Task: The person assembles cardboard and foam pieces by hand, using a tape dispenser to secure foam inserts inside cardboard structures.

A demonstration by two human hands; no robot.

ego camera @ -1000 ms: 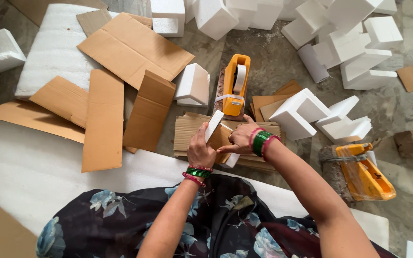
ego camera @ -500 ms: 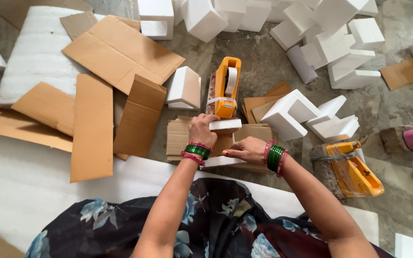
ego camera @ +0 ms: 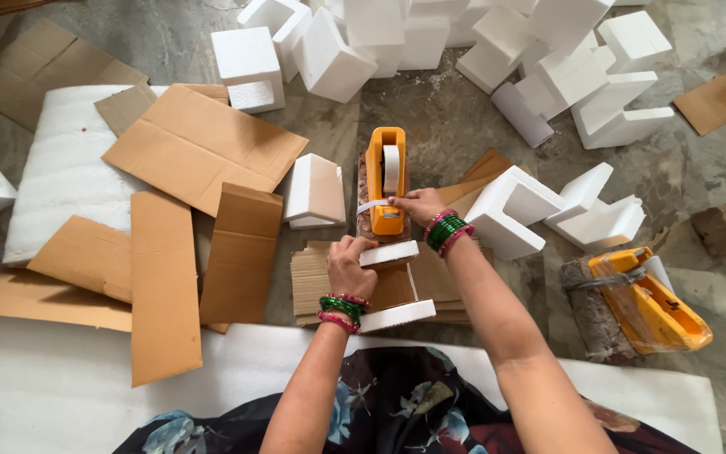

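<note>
Two hands: left (ego camera: 349,265) grips foam piece (ego camera: 389,253), right (ego camera: 414,204) pulls tape (ego camera: 371,205).

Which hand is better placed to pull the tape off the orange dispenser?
The right hand, most likely. Its fingers already pinch the white tape end at the orange dispenser, while the left hand grips the foam and cardboard piece and seems busy steadying it.

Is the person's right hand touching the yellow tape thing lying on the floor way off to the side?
No, the right hand pulls tape at the upright orange dispenser; the yellow dispenser lies untouched.
</note>
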